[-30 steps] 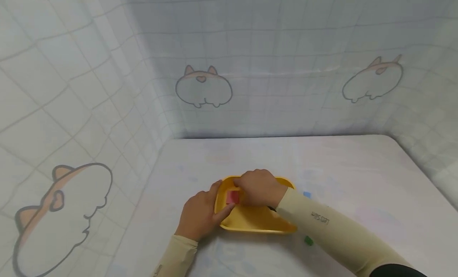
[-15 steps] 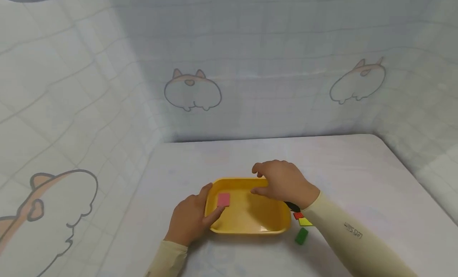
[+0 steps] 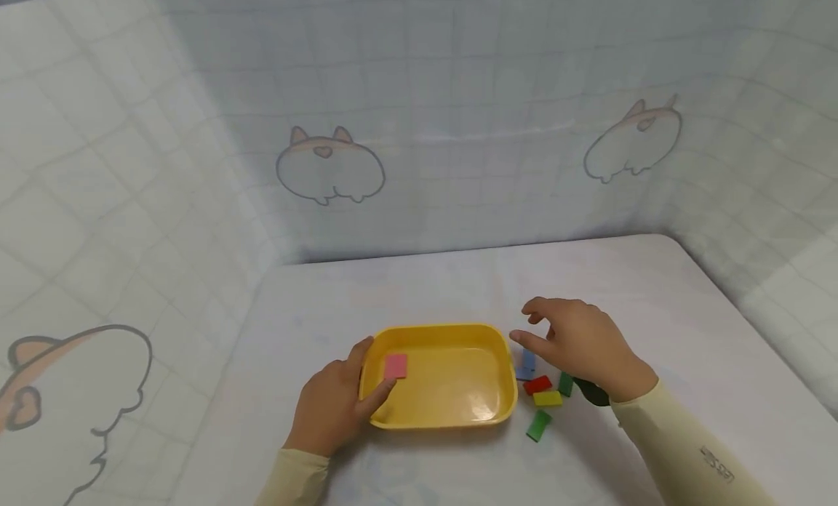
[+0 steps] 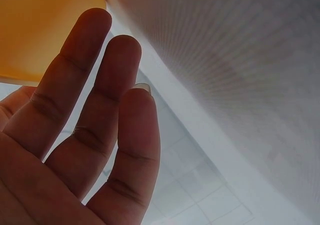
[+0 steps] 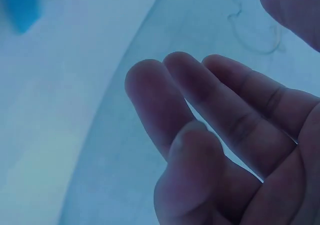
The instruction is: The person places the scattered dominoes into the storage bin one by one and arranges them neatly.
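A shallow yellow tray (image 3: 452,397) lies on the table, a pink square piece (image 3: 396,366) flat inside near its left end. My left hand (image 3: 335,403) grips the tray's left side, thumb over the rim and index finger along the outside. Its other fingers extend beside the tray (image 4: 37,30) in the left wrist view. To the right of the tray, my right hand (image 3: 583,346) hovers with loosely bent fingers and holds nothing. Beneath and in front of it lie small flat blocks: blue (image 3: 528,359), red (image 3: 538,385), yellow (image 3: 548,399) and green (image 3: 539,425).
Another green block (image 3: 566,384) lies partly beside the right wrist's dark strap (image 3: 591,392). The white table (image 3: 419,288) is enclosed by hanging sheets (image 3: 458,164) at the back and both sides, printed with a grid and corgi figures.
My right hand has left the inside of the tray and moved right, over the small blocks, which now show. The pink piece stays in the tray; my left hand keeps its hold.
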A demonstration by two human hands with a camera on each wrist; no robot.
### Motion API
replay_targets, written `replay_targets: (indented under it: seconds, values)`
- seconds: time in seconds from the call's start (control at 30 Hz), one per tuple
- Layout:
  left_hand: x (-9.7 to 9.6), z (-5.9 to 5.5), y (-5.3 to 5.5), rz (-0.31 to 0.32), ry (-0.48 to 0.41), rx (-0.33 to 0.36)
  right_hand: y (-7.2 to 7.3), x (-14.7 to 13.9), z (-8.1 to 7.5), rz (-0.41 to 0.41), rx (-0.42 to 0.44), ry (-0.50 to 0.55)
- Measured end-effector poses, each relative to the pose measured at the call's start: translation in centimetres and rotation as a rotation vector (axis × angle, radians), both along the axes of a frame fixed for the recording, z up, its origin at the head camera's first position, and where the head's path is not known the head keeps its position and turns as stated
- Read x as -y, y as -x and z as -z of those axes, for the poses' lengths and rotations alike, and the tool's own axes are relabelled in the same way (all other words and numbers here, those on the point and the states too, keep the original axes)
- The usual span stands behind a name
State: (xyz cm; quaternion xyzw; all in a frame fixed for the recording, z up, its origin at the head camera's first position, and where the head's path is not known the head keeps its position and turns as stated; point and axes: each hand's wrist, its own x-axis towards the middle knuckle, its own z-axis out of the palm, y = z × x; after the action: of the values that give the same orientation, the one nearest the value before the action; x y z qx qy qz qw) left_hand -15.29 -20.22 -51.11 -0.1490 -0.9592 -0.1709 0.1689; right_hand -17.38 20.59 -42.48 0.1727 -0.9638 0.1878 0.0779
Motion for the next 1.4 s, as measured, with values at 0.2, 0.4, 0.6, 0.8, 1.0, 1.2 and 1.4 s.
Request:
replay_targets:
  seconds: [0.2, 0.4, 0.6, 0.8, 1.0, 1.2, 1.4]
  values:
    - [0.4, 0.0, -0.2, -0.004, 0.002, -0.001, -0.8, -1.4, 1.7, 0.089, 0.068, -0.026]
    - [0.3, 0.3, -0.3, 0.007, -0.010, -0.012, -2.0, -3.0, 3.5, 0.135, 0.115, -0.011]
    - [0.2, 0.1, 0.0, 0.007, -0.006, -0.016, -2.9, -4.2, 4.8, 0.182, 0.149, 0.002]
    - [0.6, -0.1, 0.3, 0.010, -0.009, -0.034, -3.4, -4.4, 5.4, 0.198, 0.214, 0.007]
    - [0.7, 0.0, 0.2, 0.012, -0.007, -0.031, -3.6, -4.8, 5.8, 0.170, 0.222, 0.000]
    - [0.6, 0.1, -0.3, 0.010, 0.003, -0.004, -4.2, -5.2, 6.6, 0.122, 0.232, 0.005]
    - [0.6, 0.3, -0.5, 0.019, 0.012, -0.010, -4.6, -5.5, 7.2, 0.103, 0.224, -0.012]
